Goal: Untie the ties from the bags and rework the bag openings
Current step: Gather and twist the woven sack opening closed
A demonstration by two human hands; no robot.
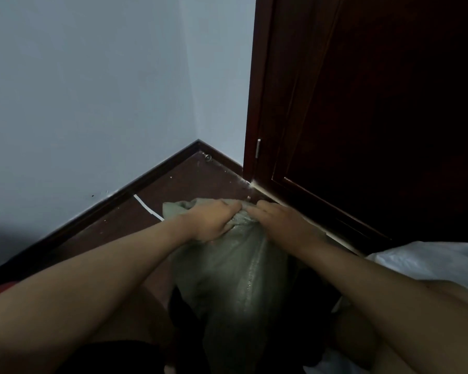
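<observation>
While our left hand (210, 221) curls around the gathered neck of the grey-green woven sack (238, 276), gripping it, our right hand (280, 221) lies on the same bunched top, fingers reaching forward and pinching the fabric. We cannot make out a tie there. A white bag (427, 263) is cut off at the right.
</observation>
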